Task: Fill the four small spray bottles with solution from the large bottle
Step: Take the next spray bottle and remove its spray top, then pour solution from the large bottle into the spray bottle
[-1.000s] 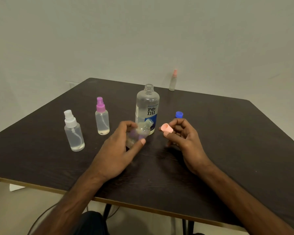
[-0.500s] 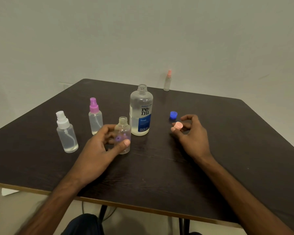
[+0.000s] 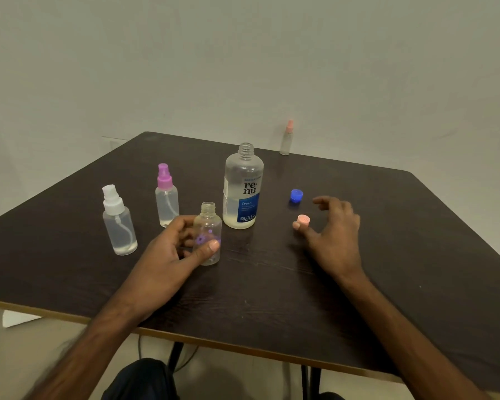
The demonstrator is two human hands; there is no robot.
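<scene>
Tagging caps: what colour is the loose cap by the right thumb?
Light pink. The cap shows best in the head view, by the right hand.

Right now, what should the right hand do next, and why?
Probably reach for the large bottle: it stands uncapped, the left hand grips the open small bottle, and the right hand lies open beside the pink cap.

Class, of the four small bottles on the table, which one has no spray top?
The flower-printed bottle gripped by the left hand: its threaded neck is bare. The white-topped bottle, purple-topped bottle and far pink-topped bottle carry sprayers.
</scene>
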